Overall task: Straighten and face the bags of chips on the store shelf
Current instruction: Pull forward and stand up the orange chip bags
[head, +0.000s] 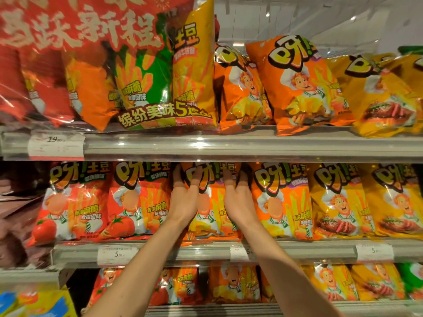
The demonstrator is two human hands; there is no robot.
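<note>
An orange chip bag [211, 202] stands upright in the middle shelf row, front facing out. My left hand [184, 197] grips its upper left edge, thumb on the front and fingers reaching behind. My right hand [237, 195] holds its upper right edge the same way. Red tomato bags [135, 202] stand to its left. Another orange bag [280, 202] and yellow steak bags [336, 200] stand to its right. On the top shelf, orange bags [297, 85] lean to the right.
The middle shelf's front rail [183, 250] carries price tags. A large multi-pack [146, 83] under a red banner fills the top shelf's left. The lower shelf holds more orange and yellow bags [233, 284]. Dark brown packs [16, 213] sit at far left.
</note>
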